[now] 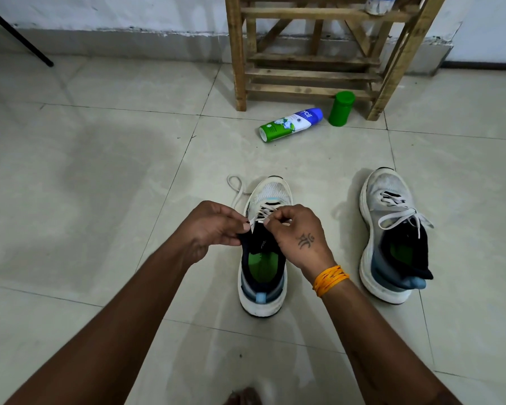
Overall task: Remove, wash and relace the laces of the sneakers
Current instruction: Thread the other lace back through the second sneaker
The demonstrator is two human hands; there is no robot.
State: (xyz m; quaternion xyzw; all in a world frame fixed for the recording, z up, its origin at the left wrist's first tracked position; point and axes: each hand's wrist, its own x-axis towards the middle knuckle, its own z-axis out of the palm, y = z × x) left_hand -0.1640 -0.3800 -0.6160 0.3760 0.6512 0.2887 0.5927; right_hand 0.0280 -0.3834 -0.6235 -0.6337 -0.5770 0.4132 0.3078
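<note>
The lace (262, 214) runs across the near sneaker (262, 258) on the floor (100, 171), one end looping out past the toe. Left hand (214, 226) pinches it at the top eyelets; right hand (298, 232) pinches it too, it seems, fingertips partly hidden. The second sneaker (392, 238) sits laced to the right. Beyond, a bottle (291, 124) lies beside a green can (341, 108) under a wooden rack (319, 54).
</note>
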